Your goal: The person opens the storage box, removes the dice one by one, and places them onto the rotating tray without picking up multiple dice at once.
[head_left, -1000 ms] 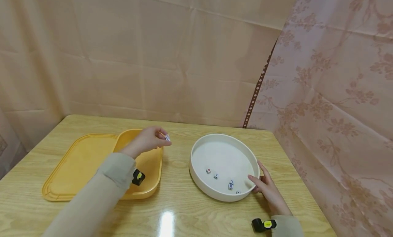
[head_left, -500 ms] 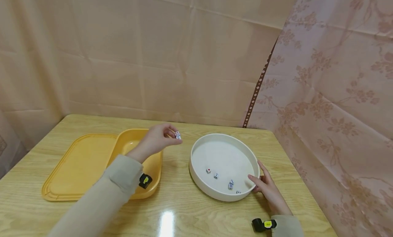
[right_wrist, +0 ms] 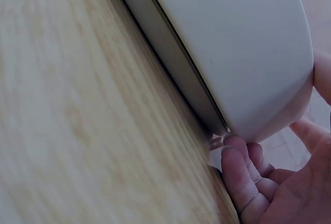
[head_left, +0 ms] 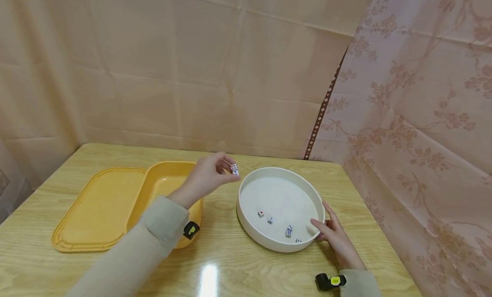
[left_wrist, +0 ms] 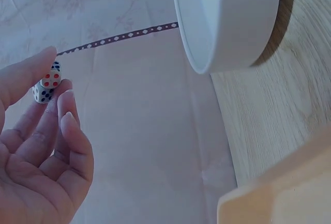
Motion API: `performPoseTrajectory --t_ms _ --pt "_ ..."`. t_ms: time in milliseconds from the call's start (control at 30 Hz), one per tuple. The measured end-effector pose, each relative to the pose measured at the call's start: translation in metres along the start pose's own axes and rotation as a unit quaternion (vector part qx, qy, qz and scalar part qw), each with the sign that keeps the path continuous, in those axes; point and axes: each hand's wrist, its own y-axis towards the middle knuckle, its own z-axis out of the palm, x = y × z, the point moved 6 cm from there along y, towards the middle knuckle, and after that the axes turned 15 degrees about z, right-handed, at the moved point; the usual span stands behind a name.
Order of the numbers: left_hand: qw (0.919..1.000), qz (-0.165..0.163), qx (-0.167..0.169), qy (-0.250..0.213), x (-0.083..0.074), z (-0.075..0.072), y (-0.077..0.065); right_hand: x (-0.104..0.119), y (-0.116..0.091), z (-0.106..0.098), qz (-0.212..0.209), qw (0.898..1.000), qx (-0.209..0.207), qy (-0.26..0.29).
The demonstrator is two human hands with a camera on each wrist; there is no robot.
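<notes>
Two white dice [head_left: 235, 169] are pinched between the thumb and fingers of my left hand [head_left: 207, 175], held in the air just left of the white round tray's far-left rim. In the left wrist view, the upper die [left_wrist: 51, 79] shows red dots and the lower die [left_wrist: 43, 94] dark ones. My right hand [head_left: 340, 241] grips the right side of the white round tray [head_left: 280, 194], thumb over the rim and fingers against the outside near the base. Several dice lie inside the tray toward its near side, among them one with a red dot [head_left: 261, 214].
Left of the tray stands a yellow box [head_left: 159, 181], partly hidden by my left arm. Beside it a flat yellow lid [head_left: 103, 207] lies on the wooden table [head_left: 223, 233]. Curtains hang behind the table and along its right side.
My left hand has moved right with the two dice, from over the yellow box toward the white tray. The right hand and the tray have stayed in place.
</notes>
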Motion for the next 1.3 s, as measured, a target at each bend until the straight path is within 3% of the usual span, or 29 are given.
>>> performPoseTrajectory --t_ms 600,1300 --pt "0.999 -0.019 0.028 -0.028 -0.001 0.035 0.009 0.002 -0.003 0.001 0.0 1.0 -0.001 -0.002" --pt "0.9988 -0.027 0.033 -0.023 -0.003 0.042 0.006 0.001 -0.002 0.0 0.003 1.0 0.0 0.002"
